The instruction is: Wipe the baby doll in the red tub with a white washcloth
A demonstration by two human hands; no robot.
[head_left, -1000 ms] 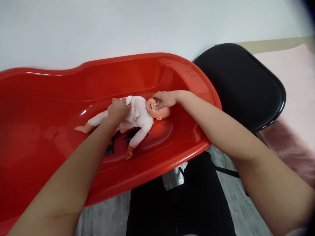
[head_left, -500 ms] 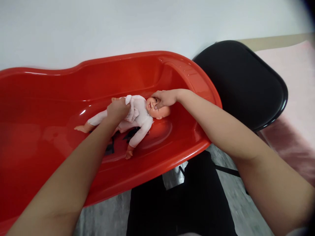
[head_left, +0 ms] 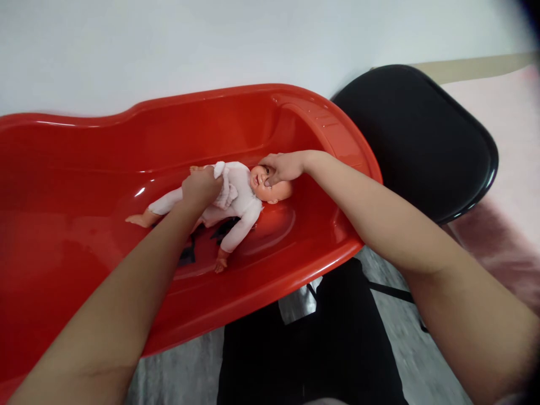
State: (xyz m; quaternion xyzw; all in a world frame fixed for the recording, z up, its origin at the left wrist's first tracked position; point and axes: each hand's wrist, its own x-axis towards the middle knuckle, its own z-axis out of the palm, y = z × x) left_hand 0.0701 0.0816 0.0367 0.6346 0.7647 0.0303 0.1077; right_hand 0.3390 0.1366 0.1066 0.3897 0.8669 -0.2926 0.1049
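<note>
A baby doll [head_left: 242, 183] in a white long-sleeved outfit lies on its back in a red baby bathtub [head_left: 202, 304], its head to the right and its feet to the left. My left hand [head_left: 201, 185] is closed round a bunched pale cloth [head_left: 226, 194] over the doll's belly; whether this cloth is part of the outfit I cannot tell. My right hand [head_left: 287, 167] grips the doll's head, thumb across its face and fingers on the far side. One doll arm stretches towards me, while my left hand and forearm hide part of the legs.
A black stool-like seat [head_left: 417, 140] stands against the tub's right end. Beyond it lies a pink cover [head_left: 502, 118]. A white wall [head_left: 189, 50] runs behind the tub. Below the near rim are my legs in black trousers [head_left: 307, 354] and a grey floor [head_left: 181, 371].
The view has shifted very slightly. Both hands keep their places on the doll and the cloth, and the doll lies as before.
</note>
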